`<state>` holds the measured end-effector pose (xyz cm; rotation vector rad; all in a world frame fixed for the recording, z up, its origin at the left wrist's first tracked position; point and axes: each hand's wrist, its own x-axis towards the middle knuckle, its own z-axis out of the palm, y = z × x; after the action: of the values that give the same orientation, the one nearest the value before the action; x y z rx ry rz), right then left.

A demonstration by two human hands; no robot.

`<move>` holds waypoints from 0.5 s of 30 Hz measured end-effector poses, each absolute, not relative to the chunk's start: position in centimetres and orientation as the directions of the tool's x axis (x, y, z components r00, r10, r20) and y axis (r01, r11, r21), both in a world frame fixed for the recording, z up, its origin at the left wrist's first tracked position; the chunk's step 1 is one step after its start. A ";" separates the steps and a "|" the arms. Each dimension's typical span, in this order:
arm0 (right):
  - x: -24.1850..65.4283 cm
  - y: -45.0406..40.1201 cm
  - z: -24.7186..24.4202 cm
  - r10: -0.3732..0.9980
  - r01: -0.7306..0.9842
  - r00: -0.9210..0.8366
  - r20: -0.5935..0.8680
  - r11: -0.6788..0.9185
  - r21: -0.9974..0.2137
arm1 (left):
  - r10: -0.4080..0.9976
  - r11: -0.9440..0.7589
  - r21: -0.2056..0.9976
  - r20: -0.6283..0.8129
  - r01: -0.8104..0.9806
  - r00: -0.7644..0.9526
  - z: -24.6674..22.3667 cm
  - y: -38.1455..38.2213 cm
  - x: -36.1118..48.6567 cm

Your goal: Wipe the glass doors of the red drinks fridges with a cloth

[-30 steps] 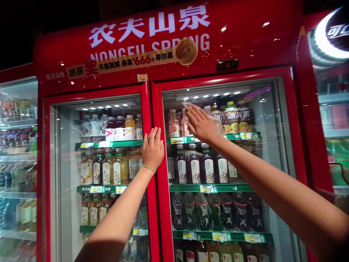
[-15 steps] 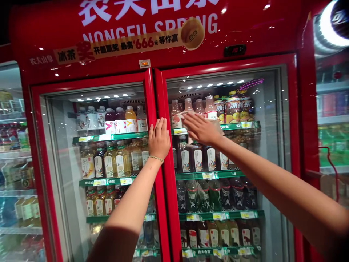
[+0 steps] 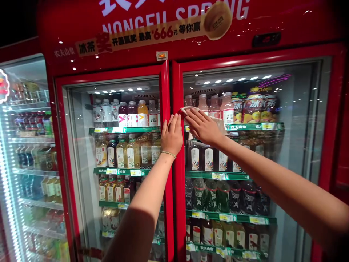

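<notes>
A red drinks cooler (image 3: 144, 67) with two closed glass doors fills the view. My left hand (image 3: 172, 134) rests on the red frame of the left door (image 3: 165, 91), its fingers pointing up and nothing in it. Under the flat palm of my right hand (image 3: 203, 127), a pale cloth (image 3: 221, 127) is pressed against the glass of the right door (image 3: 296, 145), near its left edge. The cloth's edges show above the fingertips and beside the wrist.
Behind the glass, bottles (image 3: 209, 157) stand on several shelves with green price strips (image 3: 245, 217). Another lit cooler (image 3: 34, 140) with drinks is at the left. A small orange-lit switch (image 3: 161, 55) sits above the doors.
The view has shifted, so the cooler appears farther right. Relative to the door, my right hand and the cloth look slightly nearer its left frame. My left hand stays on the left door's frame.
</notes>
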<state>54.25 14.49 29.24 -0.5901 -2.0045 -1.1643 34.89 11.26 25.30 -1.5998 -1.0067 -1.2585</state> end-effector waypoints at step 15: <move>55.1 15.2 29.4 0.050 0.911 -0.201 0.978 0.376 0.168 | 0.000 -0.398 -0.152 0.986 0.905 0.166 25.1 11.9 34.7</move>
<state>55.12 15.15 29.41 -0.8872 -1.5665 -1.0085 34.67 11.89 25.10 -1.6005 -0.8885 -1.3544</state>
